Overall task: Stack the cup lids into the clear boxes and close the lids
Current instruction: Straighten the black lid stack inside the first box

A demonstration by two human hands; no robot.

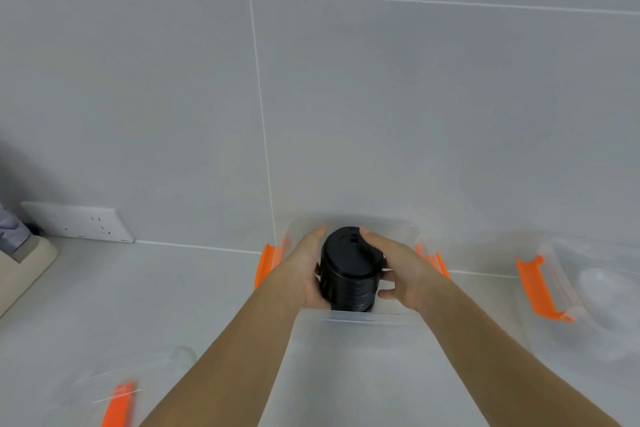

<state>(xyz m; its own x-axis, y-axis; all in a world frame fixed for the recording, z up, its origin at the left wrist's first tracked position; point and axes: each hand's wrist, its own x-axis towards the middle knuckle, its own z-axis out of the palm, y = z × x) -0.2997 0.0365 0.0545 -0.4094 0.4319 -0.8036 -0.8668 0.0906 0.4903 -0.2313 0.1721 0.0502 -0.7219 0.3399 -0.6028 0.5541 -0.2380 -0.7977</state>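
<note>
Both hands: my left hand [304, 274] and right hand [401, 270] grip one stack of black cup lids [348, 270].
Clear box [360, 315]: around the stack's base, bench's back edge.

Left grip [306, 272], right grip [405, 270] bare; forearms [235, 347] bare down to frame edge.

The base of the black lid stack [348, 267] hides behind the clear box's [363, 333] cloudy near wall, while the right-hand box [588, 329] and a blurred orange clip [119, 404] run off the edges.
</note>
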